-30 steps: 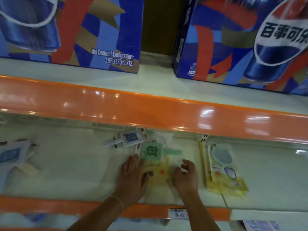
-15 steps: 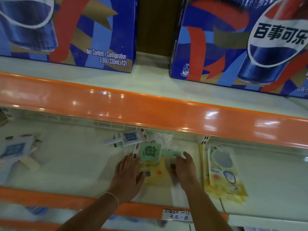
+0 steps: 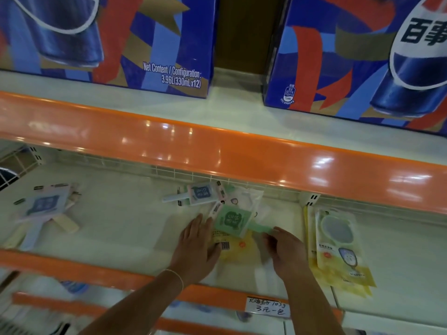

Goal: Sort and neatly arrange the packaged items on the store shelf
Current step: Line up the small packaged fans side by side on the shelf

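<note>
My left hand [image 3: 197,247] lies flat on the yellow packet [image 3: 238,247], middle of the frame. My right hand [image 3: 285,249] pinches the green packet's [image 3: 231,220] handle. They look light, thin and slippery; I'd hold the edges.

On the upper shelf, above my reach, the left cola carton [image 3: 104,39] reads "Net Content / Configuration: 3.96L(330mLx12)" in white near its lower right corner. To the right of that carton, across a gap, the second cola carton [image 3: 358,56] shows the big black characters "百事" on its white logo band, cut off at the frame edge. Far below that carton, on the orange shelf rail, a handwritten price tag [image 3: 267,307] ends in "3元一包"; its top line I cannot read.
</note>
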Demonstrator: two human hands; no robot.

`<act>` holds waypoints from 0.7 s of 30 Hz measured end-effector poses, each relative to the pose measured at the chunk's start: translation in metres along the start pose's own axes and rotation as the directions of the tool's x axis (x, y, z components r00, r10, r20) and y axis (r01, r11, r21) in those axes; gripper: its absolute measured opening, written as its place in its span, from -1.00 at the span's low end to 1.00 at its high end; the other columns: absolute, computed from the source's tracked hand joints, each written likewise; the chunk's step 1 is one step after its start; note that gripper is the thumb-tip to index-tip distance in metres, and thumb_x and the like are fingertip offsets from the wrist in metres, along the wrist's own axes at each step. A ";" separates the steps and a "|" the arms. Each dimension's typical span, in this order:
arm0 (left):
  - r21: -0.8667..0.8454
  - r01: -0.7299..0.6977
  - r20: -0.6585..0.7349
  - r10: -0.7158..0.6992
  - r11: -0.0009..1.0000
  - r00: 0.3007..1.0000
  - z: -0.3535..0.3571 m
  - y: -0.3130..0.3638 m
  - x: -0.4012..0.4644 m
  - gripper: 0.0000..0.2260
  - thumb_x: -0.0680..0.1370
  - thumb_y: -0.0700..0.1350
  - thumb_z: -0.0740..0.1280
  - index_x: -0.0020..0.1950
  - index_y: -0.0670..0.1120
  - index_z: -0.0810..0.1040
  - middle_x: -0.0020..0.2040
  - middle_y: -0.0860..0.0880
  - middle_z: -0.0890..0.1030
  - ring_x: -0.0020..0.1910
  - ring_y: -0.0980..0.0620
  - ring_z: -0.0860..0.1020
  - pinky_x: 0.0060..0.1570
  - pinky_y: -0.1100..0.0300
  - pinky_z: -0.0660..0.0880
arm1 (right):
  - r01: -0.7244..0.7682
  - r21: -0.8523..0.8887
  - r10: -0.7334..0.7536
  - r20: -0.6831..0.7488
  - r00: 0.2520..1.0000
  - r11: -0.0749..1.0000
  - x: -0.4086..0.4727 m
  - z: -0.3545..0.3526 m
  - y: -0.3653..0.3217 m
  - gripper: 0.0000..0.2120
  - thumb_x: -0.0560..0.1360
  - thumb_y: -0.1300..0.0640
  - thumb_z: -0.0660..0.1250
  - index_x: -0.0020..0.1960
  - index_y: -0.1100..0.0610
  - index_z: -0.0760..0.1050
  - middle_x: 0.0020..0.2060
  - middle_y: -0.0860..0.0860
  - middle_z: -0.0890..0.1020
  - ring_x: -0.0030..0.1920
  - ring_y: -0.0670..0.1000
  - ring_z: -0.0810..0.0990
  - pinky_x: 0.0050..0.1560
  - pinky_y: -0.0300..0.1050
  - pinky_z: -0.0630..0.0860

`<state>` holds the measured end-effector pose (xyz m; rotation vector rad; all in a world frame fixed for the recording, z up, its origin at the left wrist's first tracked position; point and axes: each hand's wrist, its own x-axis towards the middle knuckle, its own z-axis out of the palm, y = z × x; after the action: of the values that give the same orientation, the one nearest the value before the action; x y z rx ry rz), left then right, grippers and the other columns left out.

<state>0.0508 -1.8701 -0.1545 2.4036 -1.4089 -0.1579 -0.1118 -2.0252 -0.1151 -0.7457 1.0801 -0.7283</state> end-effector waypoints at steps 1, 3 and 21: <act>-0.018 0.000 -0.008 -0.001 1.000 1.000 -0.001 0.000 0.000 -0.28 0.48 0.32 -0.13 0.56 -0.01 -0.08 0.57 -0.10 -0.02 0.54 -0.08 0.00 0.49 0.02 0.02 | -0.026 -0.001 0.026 0.011 1.000 1.000 -0.004 -0.003 0.000 -0.90 0.47 0.44 0.28 -0.07 0.42 0.57 -0.23 0.30 0.63 -0.24 0.17 0.61 -0.23 -0.09 0.59; -0.087 0.005 -0.043 -0.009 0.996 0.999 -0.002 0.000 -0.001 -0.28 0.48 0.32 -0.15 0.55 -0.04 -0.01 0.55 -0.11 0.07 0.52 -0.09 0.07 0.49 0.01 0.08 | -0.053 -0.074 0.057 0.044 0.997 0.996 -0.017 -0.005 0.000 -0.89 0.48 0.43 0.28 -0.07 0.43 0.57 -0.30 0.29 0.64 -0.28 0.17 0.59 -0.15 0.02 0.56; -0.299 0.187 -0.250 -0.266 0.936 0.931 -0.063 -0.106 -0.015 -0.65 0.56 -0.11 0.22 0.32 -0.19 0.44 0.13 -0.17 0.55 0.10 -0.18 0.51 0.11 0.00 0.46 | -0.076 -0.396 0.234 0.369 0.899 0.915 -0.079 0.070 0.064 -0.89 0.50 0.39 0.30 -0.04 0.35 0.60 -0.36 0.18 0.48 -0.49 -0.03 0.39 -0.55 -0.24 0.32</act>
<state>0.1480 -1.7952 -0.1339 2.2461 -0.9114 -0.0500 -0.0595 -1.9136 -0.1084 -1.0687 0.8828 -0.2030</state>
